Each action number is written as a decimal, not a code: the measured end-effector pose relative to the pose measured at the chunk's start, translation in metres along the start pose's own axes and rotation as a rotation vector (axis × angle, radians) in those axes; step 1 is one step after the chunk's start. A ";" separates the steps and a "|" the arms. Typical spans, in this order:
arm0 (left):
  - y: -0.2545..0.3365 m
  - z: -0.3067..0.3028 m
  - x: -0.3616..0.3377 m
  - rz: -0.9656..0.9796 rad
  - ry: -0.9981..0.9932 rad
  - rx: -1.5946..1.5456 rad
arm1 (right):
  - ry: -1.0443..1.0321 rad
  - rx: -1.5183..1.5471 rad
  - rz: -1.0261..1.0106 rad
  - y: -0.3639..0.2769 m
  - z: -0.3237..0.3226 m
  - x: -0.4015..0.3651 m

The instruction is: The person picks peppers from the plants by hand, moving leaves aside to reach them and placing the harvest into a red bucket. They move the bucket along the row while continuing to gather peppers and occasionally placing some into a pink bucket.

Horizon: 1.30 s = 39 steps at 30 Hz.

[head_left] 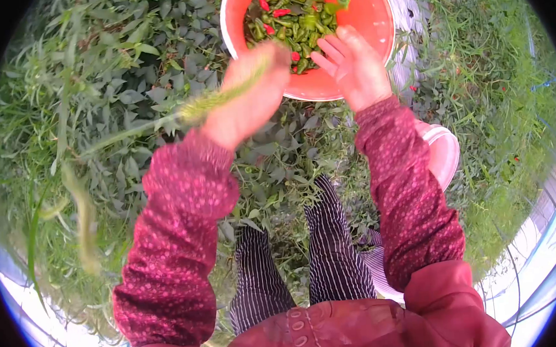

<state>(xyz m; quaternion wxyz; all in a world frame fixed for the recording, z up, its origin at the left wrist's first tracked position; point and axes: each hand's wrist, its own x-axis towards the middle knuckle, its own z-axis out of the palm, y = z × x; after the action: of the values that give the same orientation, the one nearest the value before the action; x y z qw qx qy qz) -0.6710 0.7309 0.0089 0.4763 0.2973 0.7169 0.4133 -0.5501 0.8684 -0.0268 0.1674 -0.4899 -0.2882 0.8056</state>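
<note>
Holding mostly green chillies (293, 27), the orange basin (374, 22) sits under the right hand (356, 68).

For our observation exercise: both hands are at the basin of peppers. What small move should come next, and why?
Likely draw the right hand back off the basin: it hangs open and empty above the peppers. The left hand is blurred at the rim, its grip unclear.

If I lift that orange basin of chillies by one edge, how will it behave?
Probably light: the basin looks like thin plastic, only partly filled. Lifted by one side, it may tip and the loose chillies slide.
</note>
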 end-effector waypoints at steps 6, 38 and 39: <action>-0.123 0.067 -0.074 -0.456 -0.653 0.696 | -0.073 0.004 0.028 0.050 -0.040 -0.033; -0.223 0.280 -0.349 -0.433 -0.717 0.104 | -1.317 -1.948 0.676 0.344 -0.108 -0.191; -0.195 0.219 -0.328 -0.277 -0.870 0.166 | -1.301 -1.957 0.599 0.361 -0.128 -0.197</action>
<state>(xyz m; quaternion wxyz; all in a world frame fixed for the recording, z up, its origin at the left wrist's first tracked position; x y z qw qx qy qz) -0.3525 0.4357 -0.0635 0.7581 0.3817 0.5140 0.1242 -0.3406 0.5173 -0.1630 -0.6426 0.0396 -0.6806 0.3496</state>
